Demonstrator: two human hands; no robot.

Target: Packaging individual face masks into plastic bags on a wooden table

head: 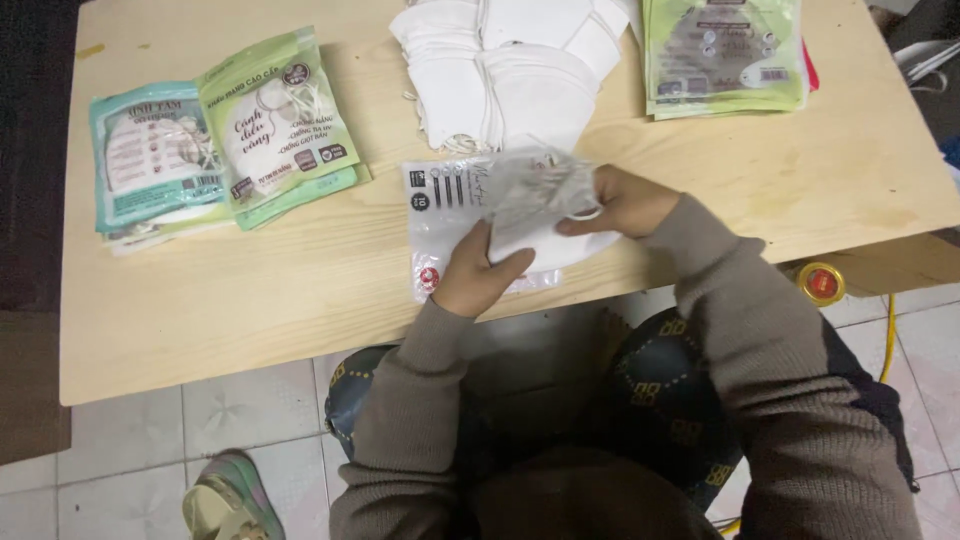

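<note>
A clear plastic pouch (450, 205) with dark printed marks lies at the near edge of the wooden table (250, 290). A white folded face mask (545, 245) rests on it. My left hand (478, 275) grips the mask's lower left edge and the pouch. My right hand (622, 203) holds the mask's right side, with an ear loop around a finger. Crinkled clear film covers the top of the mask between my hands.
A pile of loose white masks (510, 70) sits behind the pouch. Packed green and teal mask pouches (220, 140) lie at the left, a green stack (725, 55) at the far right. A yellow-and-red round lid (821, 283) lies below the table's right edge.
</note>
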